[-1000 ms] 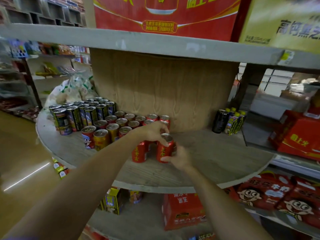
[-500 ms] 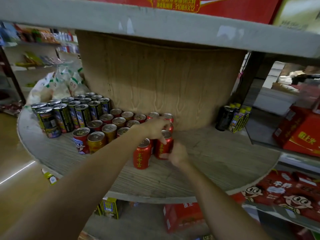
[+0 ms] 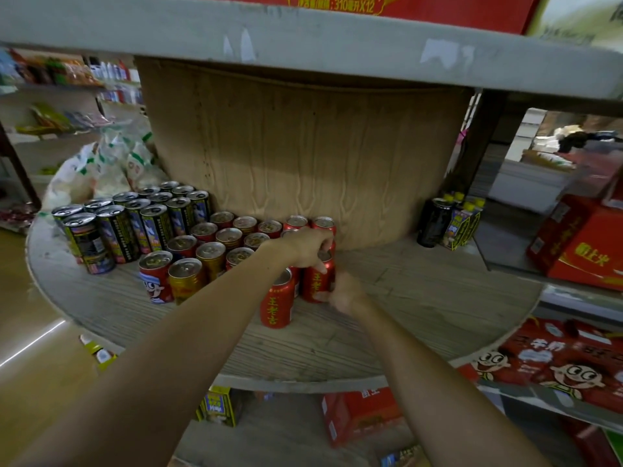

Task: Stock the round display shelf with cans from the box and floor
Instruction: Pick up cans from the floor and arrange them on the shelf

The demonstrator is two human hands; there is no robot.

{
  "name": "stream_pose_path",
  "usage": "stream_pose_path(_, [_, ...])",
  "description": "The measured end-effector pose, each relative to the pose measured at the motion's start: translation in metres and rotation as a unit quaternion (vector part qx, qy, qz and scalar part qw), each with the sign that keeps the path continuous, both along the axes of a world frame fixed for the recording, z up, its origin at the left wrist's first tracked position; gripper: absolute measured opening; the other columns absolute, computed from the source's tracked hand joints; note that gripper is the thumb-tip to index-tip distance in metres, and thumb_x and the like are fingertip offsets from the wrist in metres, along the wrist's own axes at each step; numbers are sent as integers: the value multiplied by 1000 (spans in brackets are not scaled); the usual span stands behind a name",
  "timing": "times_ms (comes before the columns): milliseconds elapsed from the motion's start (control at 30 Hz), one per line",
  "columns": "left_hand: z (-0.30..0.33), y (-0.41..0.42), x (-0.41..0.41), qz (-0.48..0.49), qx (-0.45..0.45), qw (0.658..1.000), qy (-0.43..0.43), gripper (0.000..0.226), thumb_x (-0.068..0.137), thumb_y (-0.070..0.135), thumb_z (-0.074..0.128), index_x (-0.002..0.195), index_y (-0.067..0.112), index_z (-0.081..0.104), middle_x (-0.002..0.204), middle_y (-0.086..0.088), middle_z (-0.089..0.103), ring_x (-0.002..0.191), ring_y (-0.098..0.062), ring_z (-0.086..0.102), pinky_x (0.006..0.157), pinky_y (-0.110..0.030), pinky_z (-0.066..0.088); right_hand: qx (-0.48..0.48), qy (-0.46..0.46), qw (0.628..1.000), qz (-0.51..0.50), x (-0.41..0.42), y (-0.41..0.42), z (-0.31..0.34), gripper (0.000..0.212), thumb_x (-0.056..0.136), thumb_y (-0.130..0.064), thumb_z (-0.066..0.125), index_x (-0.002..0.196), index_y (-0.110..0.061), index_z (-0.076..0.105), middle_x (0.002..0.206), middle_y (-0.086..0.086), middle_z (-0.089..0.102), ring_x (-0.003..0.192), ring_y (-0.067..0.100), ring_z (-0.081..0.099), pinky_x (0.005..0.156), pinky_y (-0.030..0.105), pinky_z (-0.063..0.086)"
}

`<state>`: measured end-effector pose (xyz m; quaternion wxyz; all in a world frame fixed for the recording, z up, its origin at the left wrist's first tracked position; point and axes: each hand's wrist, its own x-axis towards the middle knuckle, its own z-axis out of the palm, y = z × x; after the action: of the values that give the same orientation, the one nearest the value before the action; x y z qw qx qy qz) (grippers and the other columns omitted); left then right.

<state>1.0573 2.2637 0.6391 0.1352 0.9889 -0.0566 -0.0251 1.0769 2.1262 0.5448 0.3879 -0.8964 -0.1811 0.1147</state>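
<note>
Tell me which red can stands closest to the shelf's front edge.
The lone red can just under the left forearm. It stands in front of the can both hands are on; all other cans sit farther back.

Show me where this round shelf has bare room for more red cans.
Bare board on the round shelf runs from the red can under both hands right to the dark bottles, out to the rim. A front strip before the cartoon can is free too. Crowded: the left rear, packed by black cans to the wooden core.
</note>
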Motion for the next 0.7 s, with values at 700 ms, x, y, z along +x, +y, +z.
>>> stream_pose_path(700, [-85,-274,24,-272,-162,944,96,31,79,10,79,108,5,67,90,-6,64,78,-13,57,69,-22,45,12,4,954,-299,-75,-311,-50,7,94,-3,58,98,-6,61,74,-10,65,68,8,60,65,31,45])
